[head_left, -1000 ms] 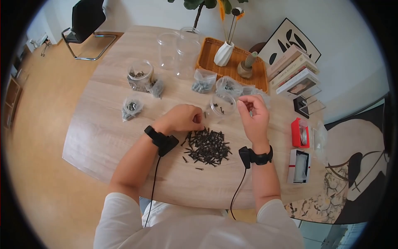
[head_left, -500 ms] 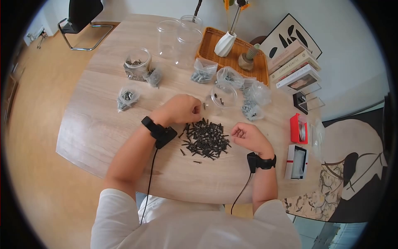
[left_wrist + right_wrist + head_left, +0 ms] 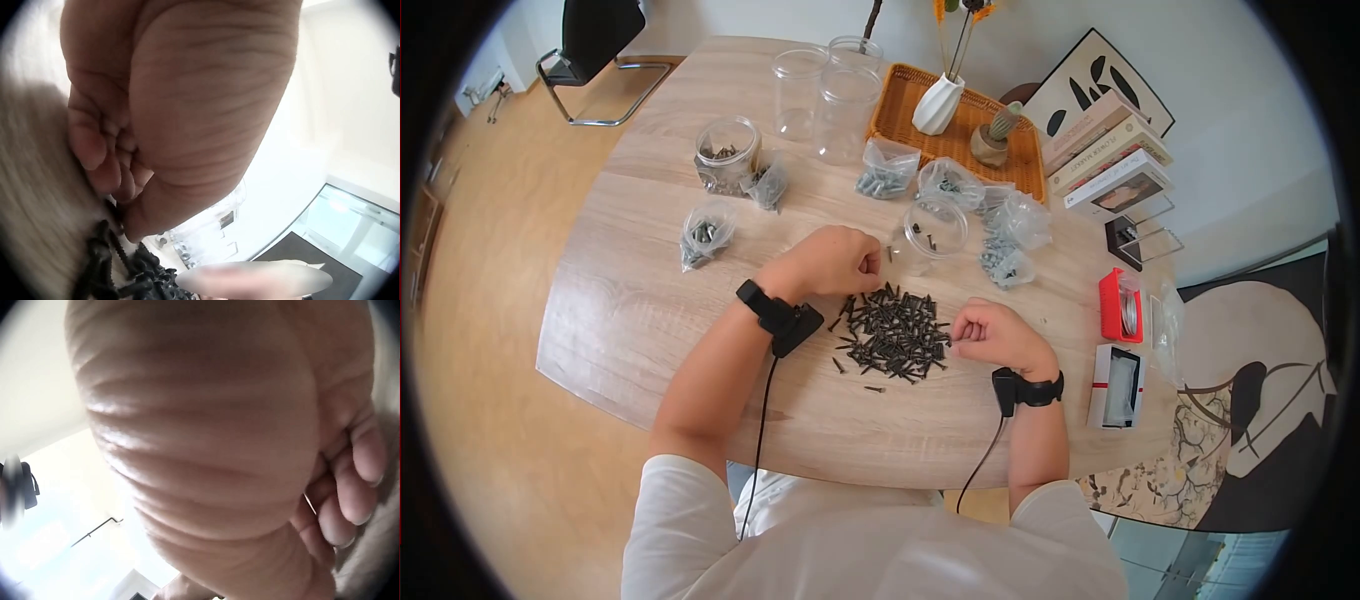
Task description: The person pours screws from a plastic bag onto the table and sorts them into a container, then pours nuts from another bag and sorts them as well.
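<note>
A pile of black screws (image 3: 895,335) lies on the wooden table between both hands. My left hand (image 3: 837,262) is at its upper left edge, fingers curled; in the left wrist view, thumb and fingers (image 3: 94,150) close on a dark screw just above the heap. At the right edge of the pile, my right hand (image 3: 1005,335) has its thumb and forefinger together on a black screw. The right wrist view shows curled fingers (image 3: 356,494), with the pinch itself hidden behind the palm. Beyond the pile stands a clear jar (image 3: 935,235) with a few screws inside.
Bags of metal hardware (image 3: 887,170) line the far side, with another bag (image 3: 706,236) at the left. A filled jar (image 3: 727,155) and clear jars (image 3: 800,95) stand behind. A wicker tray (image 3: 890,115), a red box (image 3: 1112,305) and a white box (image 3: 1103,390) are farther right.
My right hand has come back from beside the clear jar to the right edge of the pile, and its fingers have closed there. The left hand has stayed near the pile's upper left.
</note>
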Available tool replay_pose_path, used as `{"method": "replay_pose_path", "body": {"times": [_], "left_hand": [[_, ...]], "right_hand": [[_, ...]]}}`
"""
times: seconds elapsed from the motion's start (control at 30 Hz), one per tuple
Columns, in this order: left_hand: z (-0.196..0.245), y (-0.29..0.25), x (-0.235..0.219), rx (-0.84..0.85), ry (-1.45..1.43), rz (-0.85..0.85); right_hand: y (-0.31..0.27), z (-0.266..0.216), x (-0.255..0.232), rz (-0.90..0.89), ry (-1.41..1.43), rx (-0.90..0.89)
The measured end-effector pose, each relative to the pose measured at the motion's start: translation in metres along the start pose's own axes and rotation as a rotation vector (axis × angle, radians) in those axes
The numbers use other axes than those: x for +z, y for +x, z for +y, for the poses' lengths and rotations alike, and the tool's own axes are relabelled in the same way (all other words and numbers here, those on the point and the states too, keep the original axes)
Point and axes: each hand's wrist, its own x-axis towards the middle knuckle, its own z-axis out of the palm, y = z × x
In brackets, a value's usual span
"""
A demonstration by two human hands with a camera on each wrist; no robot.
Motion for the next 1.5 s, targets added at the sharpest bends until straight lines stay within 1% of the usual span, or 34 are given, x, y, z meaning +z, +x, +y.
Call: {"method": "replay_pose_path", "body": {"times": [0.13, 0.2, 0.23, 0.3, 0.33, 0.4, 0.43, 0.5, 0.53, 0.6, 0.63, 0.67, 0.7, 0.73, 0.8, 0.83, 0.9, 0.93, 1.0, 1.03, 1.07, 1.13, 1.23, 1.33, 1.4, 1.43, 1.5], "left_hand": [[0.003, 0.001, -0.001, -0.044, 0.017, -0.055], [0.001, 0.002, 0.000, -0.037, 0.015, -0.068], [0.001, 0.001, -0.003, -0.032, 0.020, -0.068], [0.001, -0.003, -0.011, -0.037, -0.184, -0.078], [0.004, -0.003, -0.015, -0.031, -0.176, -0.079], [0.010, -0.004, -0.023, 0.045, -0.415, 0.005], [0.018, -0.002, -0.027, 0.051, -0.408, 0.000], [0.042, 0.003, -0.033, 0.032, -0.591, 0.151], [0.052, 0.006, -0.034, 0.034, -0.591, 0.151], [0.068, 0.011, -0.034, 0.084, -0.479, 0.313], [0.071, 0.014, -0.032, 0.085, -0.479, 0.314], [0.074, 0.016, -0.031, 0.084, -0.398, 0.371], [0.075, 0.017, -0.031, 0.083, -0.316, 0.426], [0.071, 0.016, -0.030, 0.084, -0.314, 0.426], [0.056, 0.013, -0.027, 0.027, -0.369, 0.507], [0.050, 0.008, -0.033, 0.028, -0.370, 0.500], [0.038, -0.007, -0.046, -0.078, -0.068, 0.279], [0.033, -0.013, -0.048, -0.083, -0.070, 0.279], [0.026, -0.023, -0.049, -0.098, 0.154, -0.052], [0.022, -0.022, -0.046, -0.109, 0.149, -0.090], [0.020, -0.021, -0.042, -0.112, 0.145, -0.087], [0.017, -0.017, -0.034, -0.128, 0.165, -0.160], [0.013, -0.013, -0.026, -0.133, 0.176, -0.197], [0.007, -0.009, -0.020, -0.135, 0.183, -0.198], [0.005, -0.008, -0.017, -0.146, 0.188, -0.182], [0.005, -0.007, -0.015, -0.156, 0.195, -0.164], [0.003, -0.005, -0.012, -0.167, 0.211, -0.168]], "right_hand": [[0.002, 0.000, -0.002, -0.013, -0.055, -0.058], [0.001, -0.001, -0.001, -0.013, 0.015, 0.002], [0.000, 0.000, -0.001, -0.006, 0.014, -0.001], [0.000, 0.004, 0.001, 0.000, -0.010, -0.003], [0.000, 0.006, 0.001, 0.009, -0.010, -0.008], [-0.001, 0.008, 0.003, 0.020, -0.006, -0.015], [-0.001, 0.008, 0.003, 0.029, -0.003, -0.018], [-0.002, 0.008, 0.004, 0.034, -0.016, -0.020], [-0.002, 0.009, 0.004, 0.036, -0.016, -0.020], [-0.002, 0.010, 0.004, 0.048, -0.019, -0.043], [-0.002, 0.010, 0.004, 0.047, -0.021, -0.043], [-0.002, 0.010, 0.003, 0.043, -0.014, -0.041], [-0.002, 0.009, 0.003, 0.038, -0.006, -0.039], [-0.001, 0.009, 0.002, 0.040, -0.005, -0.041], [-0.002, 0.009, 0.001, 0.034, -0.004, -0.040], [-0.003, 0.011, 0.002, 0.038, 0.001, -0.037], [-0.004, 0.013, 0.002, 0.041, 0.021, -0.050], [-0.003, 0.015, 0.001, 0.036, 0.023, -0.049], [-0.002, 0.018, -0.002, -0.016, 0.098, -0.060], [-0.002, 0.017, -0.003, -0.021, 0.096, -0.059], [-0.002, 0.016, -0.005, -0.036, 0.103, -0.047], [-0.003, 0.012, -0.007, -0.051, 0.107, -0.034], [-0.005, 0.010, -0.009, -0.046, 0.123, -0.042], [-0.006, 0.023, -0.007, -0.057, 0.148, -0.041], [-0.006, 0.032, -0.005, -0.050, 0.251, -0.059], [-0.007, 0.031, -0.004, -0.050, 0.248, -0.059], [-0.007, 0.029, -0.004, -0.024, 0.306, -0.002]]}}
